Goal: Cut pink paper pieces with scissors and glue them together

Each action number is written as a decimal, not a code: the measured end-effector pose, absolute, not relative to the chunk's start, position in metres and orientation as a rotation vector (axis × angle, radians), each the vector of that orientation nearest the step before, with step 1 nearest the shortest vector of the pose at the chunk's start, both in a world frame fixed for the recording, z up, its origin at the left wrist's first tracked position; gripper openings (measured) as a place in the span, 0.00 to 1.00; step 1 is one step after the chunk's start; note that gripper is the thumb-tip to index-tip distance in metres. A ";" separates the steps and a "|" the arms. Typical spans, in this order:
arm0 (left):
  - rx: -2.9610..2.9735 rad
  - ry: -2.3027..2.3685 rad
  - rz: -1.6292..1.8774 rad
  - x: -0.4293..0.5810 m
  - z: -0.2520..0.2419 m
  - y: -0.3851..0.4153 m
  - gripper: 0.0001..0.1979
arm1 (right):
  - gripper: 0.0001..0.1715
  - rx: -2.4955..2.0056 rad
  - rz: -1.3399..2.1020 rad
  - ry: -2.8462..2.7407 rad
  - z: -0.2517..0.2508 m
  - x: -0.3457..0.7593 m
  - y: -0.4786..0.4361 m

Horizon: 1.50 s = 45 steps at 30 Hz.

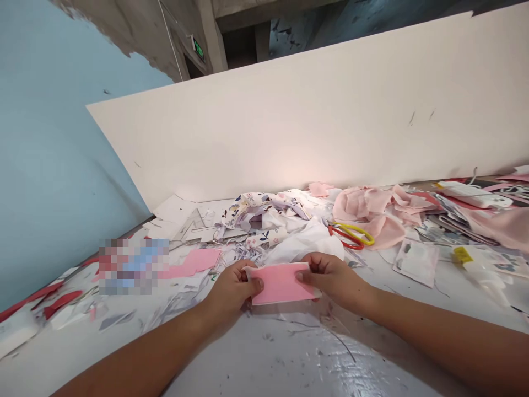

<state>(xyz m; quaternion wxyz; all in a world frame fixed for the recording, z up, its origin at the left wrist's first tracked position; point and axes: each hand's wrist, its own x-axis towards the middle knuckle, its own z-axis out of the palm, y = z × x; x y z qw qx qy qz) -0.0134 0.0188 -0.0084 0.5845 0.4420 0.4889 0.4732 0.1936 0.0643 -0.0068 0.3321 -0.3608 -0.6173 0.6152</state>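
Note:
My left hand (pixel 233 289) and my right hand (pixel 334 281) pinch opposite short ends of a flat pink rectangular piece of fabric (pixel 281 283), holding it just above the white worktable (pixel 268 358). Behind my right hand lies a crumpled white sheet (pixel 308 242). Scissors with red and yellow handles (pixel 351 236) rest a little farther back, beyond that hand. A pink scrap (pixel 192 263) lies to the left of my left hand.
Floral cloth (pixel 264 212) and a heap of pale pink fabric (pixel 380 212) lie along the back of the table. A white plastic bottle (pixel 481 275) with a yellow cap stands at right. A clear set square (pixel 194 226) lies at back left, and a white board (pixel 289 116) rises behind.

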 end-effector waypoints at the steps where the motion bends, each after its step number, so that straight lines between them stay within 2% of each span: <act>1: 1.026 1.145 1.117 -0.014 -0.010 0.019 0.10 | 0.15 -0.950 1.627 -1.577 -0.006 0.192 0.064; 13: 1.002 1.149 1.172 -0.017 -0.011 0.019 0.12 | 0.17 -1.136 1.652 -1.484 -0.005 0.190 0.060; 22: 0.962 0.984 1.033 -0.012 -0.001 0.008 0.11 | 0.17 -1.095 1.556 -1.538 -0.013 0.191 0.059; 27: 0.982 1.058 1.095 -0.014 -0.010 0.011 0.09 | 0.15 -1.007 1.475 -1.559 -0.014 0.188 0.054; 30: 0.977 1.093 1.145 -0.016 -0.013 0.013 0.10 | 0.13 -0.983 1.314 -1.622 -0.003 0.193 0.057; 33: 0.986 1.172 1.179 -0.018 -0.013 0.016 0.11 | 0.13 -1.026 0.972 -1.744 0.015 0.212 0.080; 35: 0.989 1.208 1.207 -0.020 -0.013 0.019 0.12 | 0.14 -1.277 0.570 -1.832 0.025 0.231 0.106; 37: 0.980 1.224 1.237 -0.020 -0.013 0.022 0.13 | 0.16 -1.713 0.286 -2.002 0.029 0.250 0.134; 45: 0.932 1.283 1.294 -0.021 -0.012 0.025 0.13 | 0.15 -2.118 0.323 -2.266 0.004 0.273 0.187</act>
